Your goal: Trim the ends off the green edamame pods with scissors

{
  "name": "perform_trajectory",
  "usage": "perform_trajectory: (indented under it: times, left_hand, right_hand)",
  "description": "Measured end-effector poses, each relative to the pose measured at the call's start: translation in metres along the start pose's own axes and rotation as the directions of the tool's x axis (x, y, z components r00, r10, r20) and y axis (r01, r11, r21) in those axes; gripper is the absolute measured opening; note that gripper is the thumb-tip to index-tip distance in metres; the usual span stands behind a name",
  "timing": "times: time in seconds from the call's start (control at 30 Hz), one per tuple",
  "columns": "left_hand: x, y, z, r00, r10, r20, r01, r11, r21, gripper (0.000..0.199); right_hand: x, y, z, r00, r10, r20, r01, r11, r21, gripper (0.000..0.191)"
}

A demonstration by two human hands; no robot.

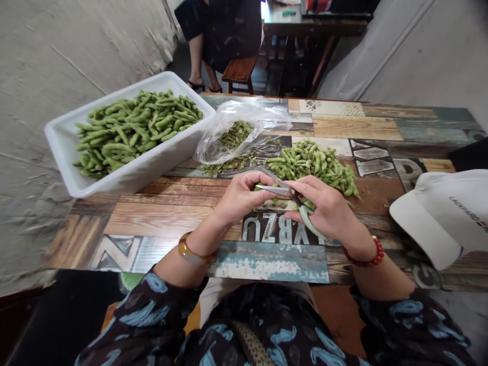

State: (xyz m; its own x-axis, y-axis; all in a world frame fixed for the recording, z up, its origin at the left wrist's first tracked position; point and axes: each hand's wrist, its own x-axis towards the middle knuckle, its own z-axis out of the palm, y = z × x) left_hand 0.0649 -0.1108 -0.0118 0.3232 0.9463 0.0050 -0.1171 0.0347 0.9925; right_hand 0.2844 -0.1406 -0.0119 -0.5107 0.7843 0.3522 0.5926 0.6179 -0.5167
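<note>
My right hand [324,203] is wrapped round a pair of scissors [281,190] with pale green handles. Their blades are spread and point left. A green edamame pod [261,187] is pinched in my left hand [246,195], right by the blades; most of it is hidden by the fingers. Behind my hands lies a loose pile of edamame pods [314,165] on the table. A clear plastic bag [213,137] with small green trimmings [236,134] lies left of that pile, and more bits are scattered before it.
A white plastic tub [152,170] heaped with edamame pods [137,127] stands at the left of the patterned wooden table [152,221]. At the right edge lies a white cap [446,213]. Beyond the table a person [229,30] sits near a wooden stool [240,71].
</note>
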Motion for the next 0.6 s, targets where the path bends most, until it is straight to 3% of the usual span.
perform_trajectory:
  times: [0.47,0.6]
  left_hand:
    - [0.0006,0.0026,-0.0003,0.997,0.061,0.040,-0.063,0.997,0.047,0.016]
    - [0.0012,0.0017,-0.0007,0.997,0.062,0.038,-0.063,0.997,0.047,0.017]
  right_hand:
    - [-0.0009,0.0014,0.0033,0.999,-0.041,-0.012,0.041,0.996,0.076,0.051]
    - [-0.0019,0.0028,0.0046,0.998,-0.053,-0.026,0.054,0.998,0.020,0.047]
